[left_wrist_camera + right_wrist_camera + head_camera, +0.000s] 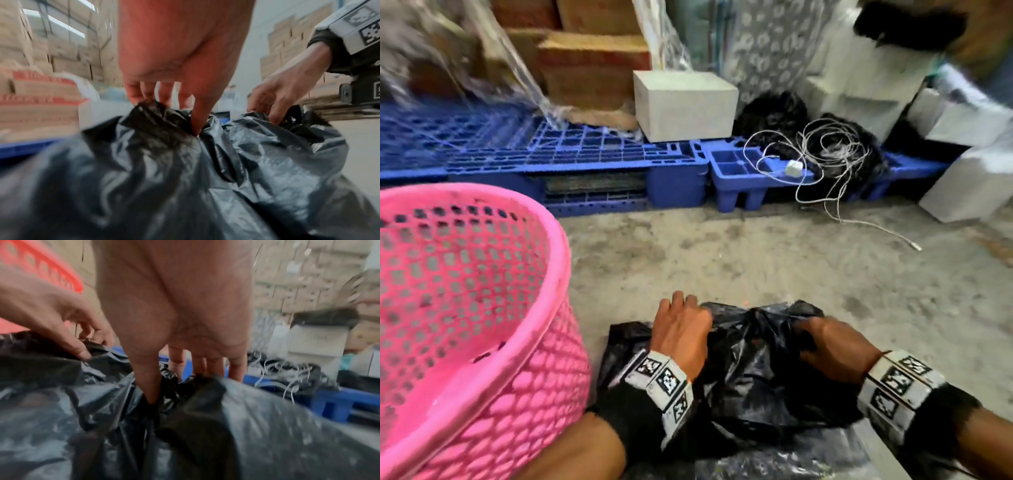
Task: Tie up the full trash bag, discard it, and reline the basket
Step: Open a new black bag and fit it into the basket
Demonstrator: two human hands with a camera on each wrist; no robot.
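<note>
Black trash bag (750, 370) on floor at 6 o'clock, pink basket (482, 308) at 9. Left hand (681, 329) & right hand (835, 346) each pinch a bunch of bag top, untied. Tying step; next probably needs crossing bunches into a knot.

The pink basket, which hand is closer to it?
Left. The left hand grips the black trash bag on the side next to the pink basket; the right hand grips the bag's far side.

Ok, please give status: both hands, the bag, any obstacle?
Left hand and right hand each pinch bunched plastic. Black trash bag on floor, no knot seen. Pink basket beside it, unlined.
</note>
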